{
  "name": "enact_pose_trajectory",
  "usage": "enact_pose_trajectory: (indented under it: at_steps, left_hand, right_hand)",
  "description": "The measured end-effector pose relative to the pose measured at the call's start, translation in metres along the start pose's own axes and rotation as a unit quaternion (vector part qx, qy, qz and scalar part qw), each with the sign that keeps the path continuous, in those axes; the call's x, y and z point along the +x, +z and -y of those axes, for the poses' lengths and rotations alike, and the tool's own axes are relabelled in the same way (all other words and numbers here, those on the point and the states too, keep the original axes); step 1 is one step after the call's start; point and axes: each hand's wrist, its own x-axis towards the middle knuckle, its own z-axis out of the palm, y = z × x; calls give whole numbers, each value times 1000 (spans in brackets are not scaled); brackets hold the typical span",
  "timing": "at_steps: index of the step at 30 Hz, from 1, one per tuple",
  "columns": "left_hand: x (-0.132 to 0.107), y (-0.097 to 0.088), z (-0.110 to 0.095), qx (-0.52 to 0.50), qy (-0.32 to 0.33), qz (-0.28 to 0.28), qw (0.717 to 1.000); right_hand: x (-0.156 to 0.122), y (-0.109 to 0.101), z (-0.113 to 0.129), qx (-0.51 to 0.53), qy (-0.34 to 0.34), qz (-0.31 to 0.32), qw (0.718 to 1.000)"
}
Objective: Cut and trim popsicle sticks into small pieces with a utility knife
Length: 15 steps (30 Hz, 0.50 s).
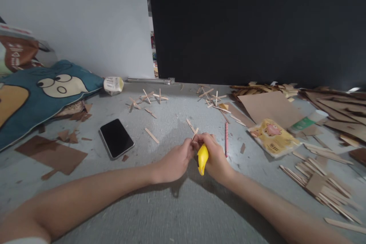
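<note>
My left hand (178, 162) is closed in a pinch on a thin wooden craft stick (195, 133), whose end juts out above my fingertips. My right hand (214, 158) is closed round a yellow-handled tool (203, 159); its working end is hidden by my fingers, so its kind does not show. Both hands meet at the stick, fingertips close together. Just beyond them a short stick piece with a dark spot (190, 125) points away. Another stick (151, 135) lies left of my hands, and a pink patterned pen-like rod (227, 140) lies to the right.
Small crossed-stick pieces (160, 97) stand farther back. A black-screened phone (116, 138) and brown cardboard (54, 154) lie left, near a blue cushion (54, 95). On the right are a yellow packet (273, 137), a stick pile (320, 183) and wood scraps (337, 108). Dark panel (257, 26) behind.
</note>
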Motion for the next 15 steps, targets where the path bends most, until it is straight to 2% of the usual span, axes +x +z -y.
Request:
enact_pose_trajectory:
  at_steps: [3, 7, 11, 15]
  left_hand:
    - [2, 1, 2, -29, 0, -6, 1000]
    - [7, 5, 9, -107, 13, -40, 993]
    - [10, 8, 14, -163, -22, -55, 985]
    - [7, 7, 12, -134, -20, -41, 990]
  right_hand:
    - [1, 0, 0, -8, -12, 2, 1000]
    - [2, -1, 1, -29, -53, -2, 998]
    - [3, -3, 1, -39, -56, -41, 997]
    - [4, -3, 0, -40, -45, -74, 995]
